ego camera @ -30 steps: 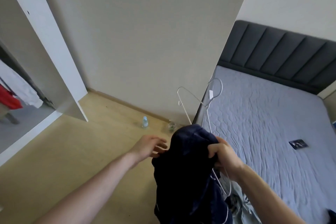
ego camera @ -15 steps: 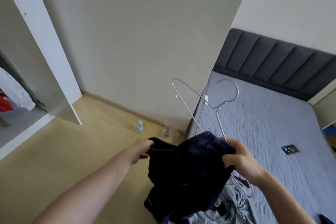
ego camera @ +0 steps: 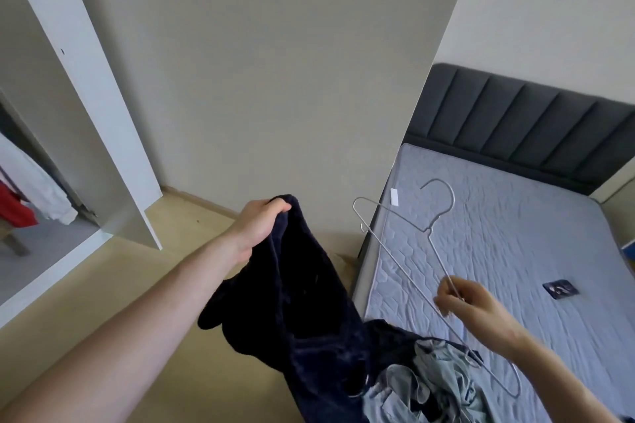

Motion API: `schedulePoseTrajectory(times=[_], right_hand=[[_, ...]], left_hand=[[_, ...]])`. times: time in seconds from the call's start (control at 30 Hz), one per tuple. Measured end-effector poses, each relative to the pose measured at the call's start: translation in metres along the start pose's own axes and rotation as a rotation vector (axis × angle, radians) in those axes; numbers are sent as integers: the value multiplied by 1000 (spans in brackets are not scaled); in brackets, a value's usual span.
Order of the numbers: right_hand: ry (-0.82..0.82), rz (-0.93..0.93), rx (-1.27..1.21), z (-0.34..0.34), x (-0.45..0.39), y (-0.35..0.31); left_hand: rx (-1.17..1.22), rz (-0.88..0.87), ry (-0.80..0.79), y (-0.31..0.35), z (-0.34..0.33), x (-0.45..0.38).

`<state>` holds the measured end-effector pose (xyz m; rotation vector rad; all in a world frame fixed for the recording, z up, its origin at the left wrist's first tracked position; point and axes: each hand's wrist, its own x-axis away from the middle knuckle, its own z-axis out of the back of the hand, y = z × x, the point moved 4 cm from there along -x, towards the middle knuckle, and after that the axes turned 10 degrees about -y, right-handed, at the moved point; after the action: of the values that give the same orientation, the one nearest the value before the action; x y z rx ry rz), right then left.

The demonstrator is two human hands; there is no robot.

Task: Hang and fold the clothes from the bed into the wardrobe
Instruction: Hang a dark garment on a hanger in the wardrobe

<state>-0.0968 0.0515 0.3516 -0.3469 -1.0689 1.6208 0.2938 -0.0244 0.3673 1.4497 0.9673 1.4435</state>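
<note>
My left hand (ego camera: 258, 224) grips the top edge of a dark navy garment (ego camera: 302, 312), which hangs down over the floor beside the bed. A thin white wire hanger (ego camera: 405, 251) is pinched in my right hand (ego camera: 470, 302) over the bed's near corner, its hook pointing away from me and free of the garment. A crumpled pale grey-green garment (ego camera: 436, 385) lies on the near corner of the bed (ego camera: 515, 251). The open wardrobe (ego camera: 44, 182) stands at the far left with a white and a red garment hanging inside.
A white wardrobe door (ego camera: 103, 134) juts out at the left. A beige wall panel (ego camera: 275, 79) rises straight ahead. The bed has a dark grey padded headboard (ego camera: 515, 113), and a small dark flat object (ego camera: 560, 289) lies on the mattress. Wooden floor (ego camera: 120, 302) lies between wardrobe and bed.
My hands have moved apart. The right hand has drawn the hanger out of the navy garment and to the right, while the left hand has lifted the garment up and to the left.
</note>
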Motion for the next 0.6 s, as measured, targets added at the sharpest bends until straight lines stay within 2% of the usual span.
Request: schedulePoseTrajectory(times=[0.17, 0.37, 0.6], right_hand=[[54, 133, 104, 5, 2, -40], [21, 191, 306, -1, 0, -73], [73, 220, 300, 2, -5, -96]], left_hand=[[-83, 18, 46, -12, 15, -11], [-132, 83, 93, -11, 43, -23], [-161, 60, 110, 1, 62, -23]])
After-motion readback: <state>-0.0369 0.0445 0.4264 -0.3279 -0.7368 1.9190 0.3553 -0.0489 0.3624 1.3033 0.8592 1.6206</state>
